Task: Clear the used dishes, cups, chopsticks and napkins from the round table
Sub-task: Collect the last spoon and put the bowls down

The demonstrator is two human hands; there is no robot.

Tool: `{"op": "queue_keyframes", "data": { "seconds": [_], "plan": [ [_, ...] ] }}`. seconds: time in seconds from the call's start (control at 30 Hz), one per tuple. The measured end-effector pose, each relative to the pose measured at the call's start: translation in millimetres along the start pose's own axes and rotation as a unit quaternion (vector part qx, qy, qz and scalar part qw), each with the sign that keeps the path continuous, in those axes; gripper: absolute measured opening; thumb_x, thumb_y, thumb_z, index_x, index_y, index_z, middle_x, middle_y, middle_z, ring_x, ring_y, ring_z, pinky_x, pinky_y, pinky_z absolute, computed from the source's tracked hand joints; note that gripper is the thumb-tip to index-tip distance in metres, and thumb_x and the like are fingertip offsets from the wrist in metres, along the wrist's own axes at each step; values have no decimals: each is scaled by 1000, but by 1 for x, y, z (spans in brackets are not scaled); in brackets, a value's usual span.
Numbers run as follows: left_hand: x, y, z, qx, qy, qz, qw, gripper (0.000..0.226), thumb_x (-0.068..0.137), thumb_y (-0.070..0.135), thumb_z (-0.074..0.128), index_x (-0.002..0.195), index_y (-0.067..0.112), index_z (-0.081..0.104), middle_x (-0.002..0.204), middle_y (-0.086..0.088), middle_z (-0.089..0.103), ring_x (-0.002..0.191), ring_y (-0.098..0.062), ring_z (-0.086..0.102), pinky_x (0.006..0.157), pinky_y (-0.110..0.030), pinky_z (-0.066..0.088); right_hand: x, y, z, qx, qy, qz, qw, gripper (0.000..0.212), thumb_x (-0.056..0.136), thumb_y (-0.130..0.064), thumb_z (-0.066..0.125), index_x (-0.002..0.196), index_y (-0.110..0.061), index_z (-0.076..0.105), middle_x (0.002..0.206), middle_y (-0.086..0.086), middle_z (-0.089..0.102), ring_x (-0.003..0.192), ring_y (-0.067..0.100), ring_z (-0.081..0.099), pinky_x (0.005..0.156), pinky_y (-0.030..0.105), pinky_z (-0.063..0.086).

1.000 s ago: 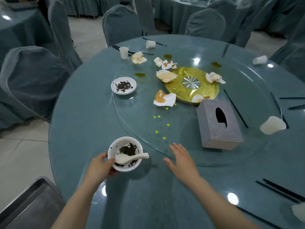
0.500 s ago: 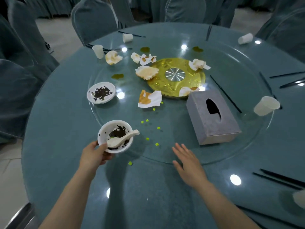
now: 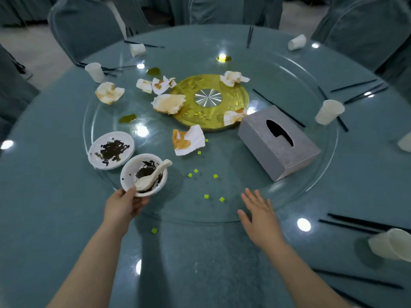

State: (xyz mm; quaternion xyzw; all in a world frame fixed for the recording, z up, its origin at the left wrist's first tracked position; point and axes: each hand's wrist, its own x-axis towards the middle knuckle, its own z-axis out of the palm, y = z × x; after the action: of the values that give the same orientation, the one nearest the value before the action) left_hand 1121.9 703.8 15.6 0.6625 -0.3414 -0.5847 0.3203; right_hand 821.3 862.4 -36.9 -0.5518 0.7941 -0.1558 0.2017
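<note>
My left hand [image 3: 123, 205] grips the near rim of a white bowl [image 3: 133, 172] with dark residue and a white spoon [image 3: 153, 175] lying in it. The bowl is held just beside a small white plate [image 3: 111, 150] smeared with dark food, on the glass turntable [image 3: 289, 201]. My right hand [image 3: 259, 215] lies flat, fingers straight, on the turntable's near edge. Several stained napkins [image 3: 189, 141] lie around the gold centre disc [image 3: 211, 101]. White cups [image 3: 329, 112] and black chopsticks [image 3: 278, 107] are scattered over the round table [image 3: 44, 196].
A grey tissue box [image 3: 278, 141] stands on the turntable right of centre. Small green bits [image 3: 206, 196] dot the glass. Another cup [image 3: 391, 243] lies on its side at the right edge near chopsticks [image 3: 364, 223]. Covered chairs [image 3: 84, 25] ring the table.
My left hand has carried the bowl forward over the turntable until it sits next to the small plate. My right hand has stayed flat on the turntable's edge.
</note>
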Motion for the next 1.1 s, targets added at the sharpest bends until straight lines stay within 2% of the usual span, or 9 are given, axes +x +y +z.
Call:
{"op": "queue_keyframes", "data": {
  "seconds": [0.1,0.17,0.3,0.37,0.43,0.57,0.67,0.83,1.1],
  "plan": [
    [-10,-9,9,-44,-30,6,999,34,99,45,42,112,17,56,95,-13,71,85,-22,68,79,-34,49,-2,4,-2,-24,-4,28,999,58,99,-40,41,151,-22,22,159,-10,6,147,11,-1,117,32,-5],
    [-18,-20,12,-51,-29,1,998,35,99,49,35,110,23,55,92,-11,72,86,-21,68,76,-33,49,-3,7,-5,-25,-2,45,999,60,98,-41,41,151,-21,20,159,-9,5,147,11,-2,117,34,-3],
    [-31,-54,6,130,-7,50,990,13,95,11,53,108,12,57,98,-14,68,75,-17,62,64,-25,46,-1,9,-10,-6,-9,78,997,62,97,-42,43,151,-19,21,160,-6,8,147,13,1,118,35,0],
    [-30,-70,0,271,-41,91,957,24,84,-7,61,105,7,61,105,-19,64,79,-20,60,72,-26,48,0,9,-12,-4,-13,88,996,63,97,-43,44,151,-18,22,160,-3,8,147,14,1,118,35,1],
    [-28,-76,-1,365,-63,120,921,28,78,-9,65,101,8,64,106,-16,58,87,-25,59,82,-31,48,-2,9,-13,-1,-15,93,996,64,96,-43,45,151,-17,22,160,-2,9,147,15,2,118,36,3],
    [-26,-72,1,480,-72,139,863,31,76,2,66,70,28,52,87,-5,59,80,-22,56,67,-27,38,-2,7,-15,-5,-24,98,995,66,96,-43,45,151,-16,21,160,-1,7,147,15,1,118,35,4],
    [-31,-70,5,516,-94,142,839,29,77,5,65,68,29,52,82,0,62,81,-20,59,68,-25,41,-3,7,-17,-19,-33,91,995,66,97,-44,45,151,-16,20,160,-1,6,147,16,2,119,34,7],
    [-48,-67,23,457,-123,186,861,33,77,8,67,64,36,54,67,15,60,62,-1,56,57,-5,37,-5,5,-19,-53,-34,72,995,61,97,-41,44,151,-19,23,160,-3,11,147,13,8,118,33,16],
    [-60,-36,61,264,-73,214,938,26,78,6,72,70,29,64,65,9,67,57,2,61,56,-7,45,-7,-16,-12,-77,-15,44,996,54,96,-33,44,147,-21,32,158,-4,21,144,11,20,113,25,23]
  ]
}}
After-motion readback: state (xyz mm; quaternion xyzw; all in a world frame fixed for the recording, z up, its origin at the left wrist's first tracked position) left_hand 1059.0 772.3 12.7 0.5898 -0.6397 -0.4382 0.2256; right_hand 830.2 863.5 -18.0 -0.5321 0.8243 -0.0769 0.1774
